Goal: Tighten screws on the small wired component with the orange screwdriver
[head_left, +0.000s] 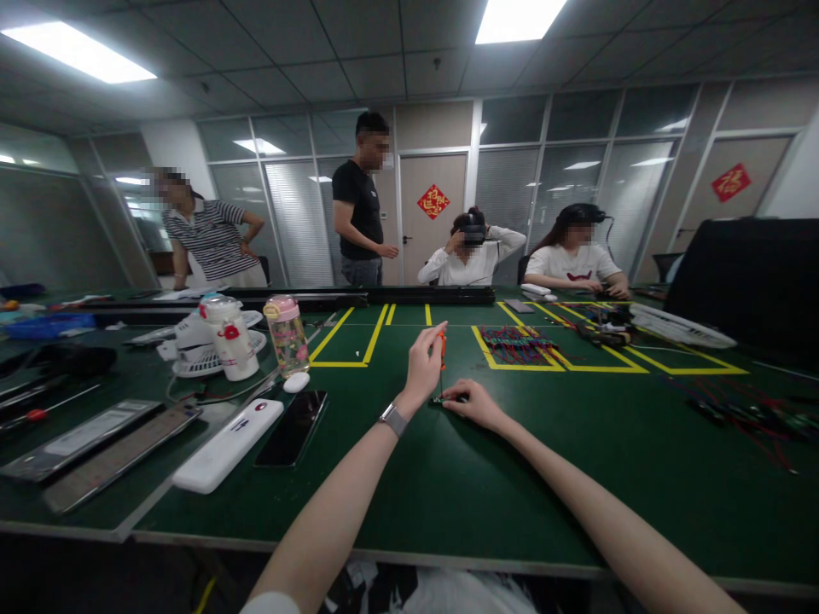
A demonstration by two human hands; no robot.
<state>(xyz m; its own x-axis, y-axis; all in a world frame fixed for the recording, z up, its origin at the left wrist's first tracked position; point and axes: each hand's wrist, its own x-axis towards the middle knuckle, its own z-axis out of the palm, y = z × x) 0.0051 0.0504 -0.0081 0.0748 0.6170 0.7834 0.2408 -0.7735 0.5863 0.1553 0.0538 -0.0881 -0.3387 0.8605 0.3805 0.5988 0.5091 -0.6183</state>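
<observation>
My left hand (423, 362) is closed around the orange handle of a screwdriver (443, 348), which stands upright. The screwdriver's thin shaft points down at a small dark part (437, 401) on the green table. Beside the shaft, my right hand (472, 402) pinches that small part and rests on the tabletop. Its exact kind is too small to make out, and the fingers cover some of it. A watch with a grey band (393, 419) is on my left wrist.
A black phone (292, 428), a white power bank (229, 445) and two bottles (287, 337) stand or lie to the left. Bundled wired parts (519, 345) lie within yellow tape at right, with more wires (755, 414) nearer. Several people are across the table.
</observation>
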